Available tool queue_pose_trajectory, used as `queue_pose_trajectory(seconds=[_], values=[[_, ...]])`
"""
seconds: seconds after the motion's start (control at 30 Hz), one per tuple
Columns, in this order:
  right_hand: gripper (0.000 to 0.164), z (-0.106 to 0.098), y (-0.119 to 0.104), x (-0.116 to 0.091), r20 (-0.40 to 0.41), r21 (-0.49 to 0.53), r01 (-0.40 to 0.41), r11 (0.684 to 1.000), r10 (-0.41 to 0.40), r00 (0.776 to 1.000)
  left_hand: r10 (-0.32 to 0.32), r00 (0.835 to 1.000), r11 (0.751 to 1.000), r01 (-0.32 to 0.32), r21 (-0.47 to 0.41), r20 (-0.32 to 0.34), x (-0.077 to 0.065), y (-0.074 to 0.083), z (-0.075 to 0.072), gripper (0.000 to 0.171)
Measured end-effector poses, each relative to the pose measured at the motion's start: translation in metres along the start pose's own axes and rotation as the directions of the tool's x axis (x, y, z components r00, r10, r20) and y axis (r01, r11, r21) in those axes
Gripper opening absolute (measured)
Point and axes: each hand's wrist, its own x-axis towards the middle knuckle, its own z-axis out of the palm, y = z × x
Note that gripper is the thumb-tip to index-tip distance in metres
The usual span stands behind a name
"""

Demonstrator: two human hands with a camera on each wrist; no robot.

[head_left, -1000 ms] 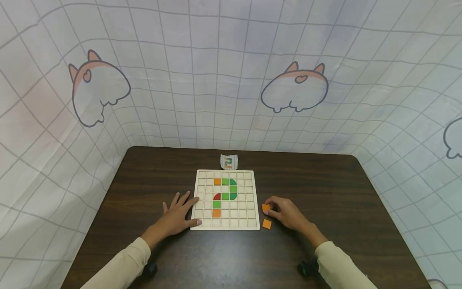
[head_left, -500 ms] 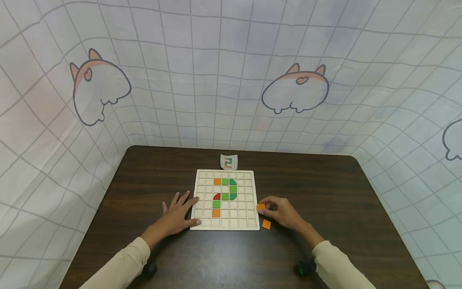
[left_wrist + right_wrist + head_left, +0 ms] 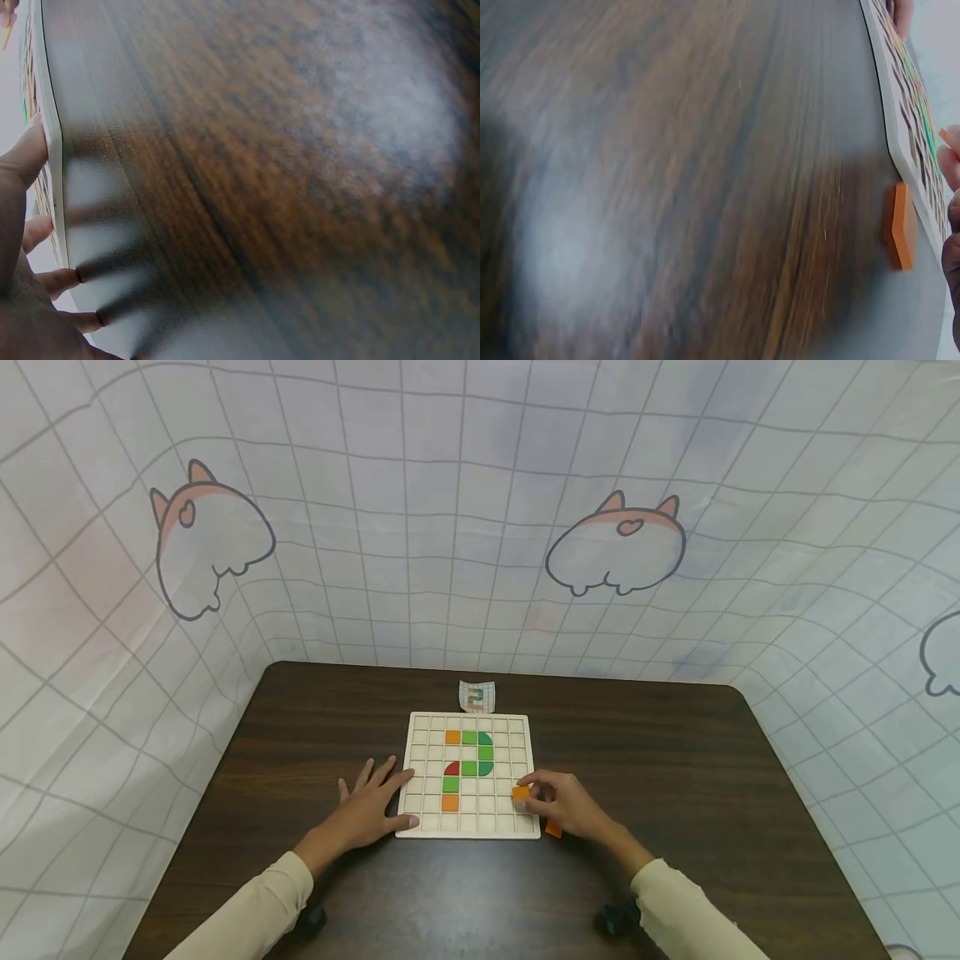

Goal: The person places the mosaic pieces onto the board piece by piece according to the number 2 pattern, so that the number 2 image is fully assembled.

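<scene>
A pale grid board [image 3: 498, 825] lies on the dark table, with orange, green and red tiles set in some of its squares. My left hand [image 3: 363, 810] rests at the board's left edge, fingers spread, thumb and forefinger on the rim; the left wrist view shows this hand [image 3: 30, 247] at the board's side. My right hand [image 3: 566, 802] pinches an orange square tile [image 3: 521, 794] between thumb and fingers, over the right part of the board. Another orange tile [image 3: 553, 829] lies on the table beside the board's right edge, partly hidden by the right hand.
A small card [image 3: 477, 697] with a printed coloured pattern lies behind the board's far edge. The dark wooden table [image 3: 637, 727] reaches back to a white cloth [image 3: 480, 527] with grid lines and animal drawings, which surrounds it on several sides.
My right hand has moved left with the orange tile, from the table beside the board to over the board's right columns. My left hand stays in place.
</scene>
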Motion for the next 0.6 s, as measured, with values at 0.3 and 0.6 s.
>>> queue_pose_trajectory(seconds=[0.3, 0.6], values=[[0.028, 0.017, -0.008, 0.009, 0.022, 0.054, 0.014, 0.998, -0.015, 1.0, 0.004, 1.0, 1.0, -0.004, 0.0, -0.001, 0.0, -0.001, 0.001, 0.081], [0.027, 0.027, -0.013, 0.017, 0.045, 0.115, 0.002, 0.993, -0.007, 0.999, 0.011, 1.0, 1.0, -0.011, -0.001, -0.009, 0.0, -0.002, 0.002, 0.082]])
